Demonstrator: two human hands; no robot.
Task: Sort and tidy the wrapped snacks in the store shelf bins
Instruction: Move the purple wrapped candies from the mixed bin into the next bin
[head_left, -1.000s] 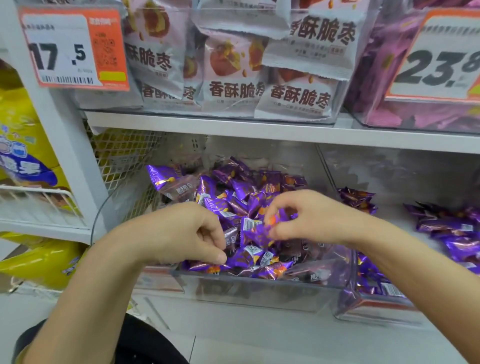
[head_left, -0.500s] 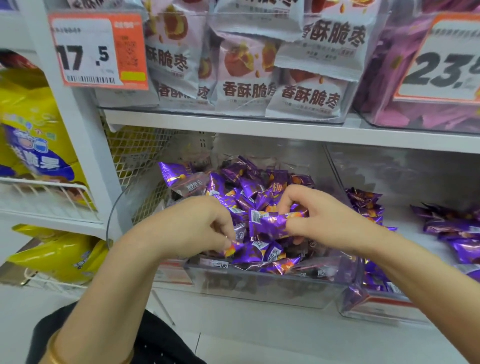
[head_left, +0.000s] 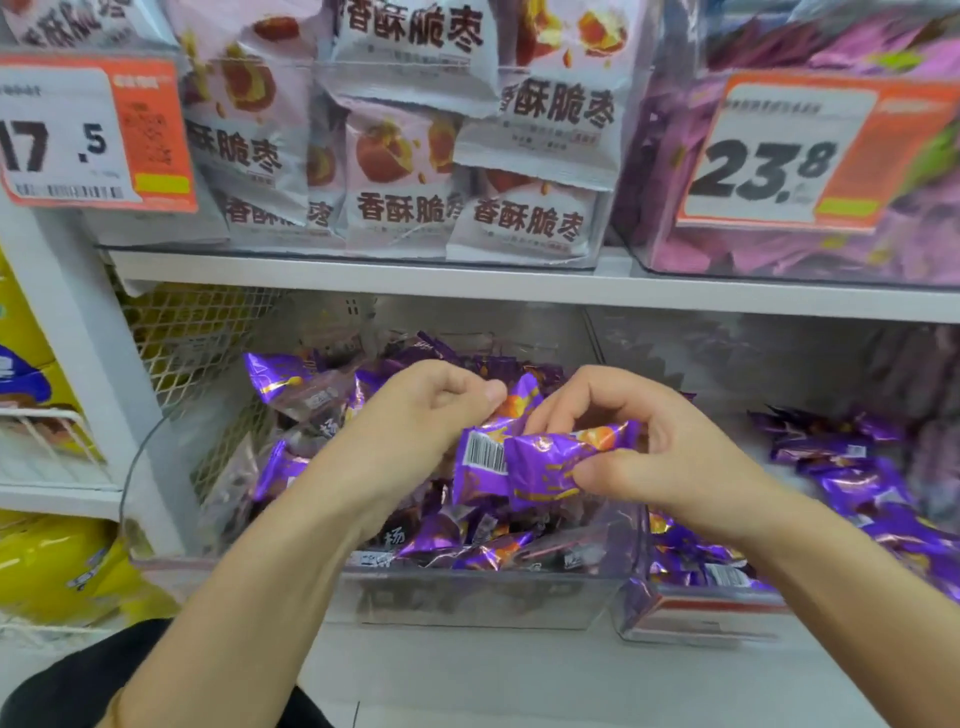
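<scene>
Grip of right hand (head_left: 654, 457) round purple snack (head_left: 545, 467)

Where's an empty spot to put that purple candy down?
The right bin has a bare strip of floor, between the right hand and the purple pile farther right. The middle bin is heaped full, and the right bin's front corner is packed too.
</scene>
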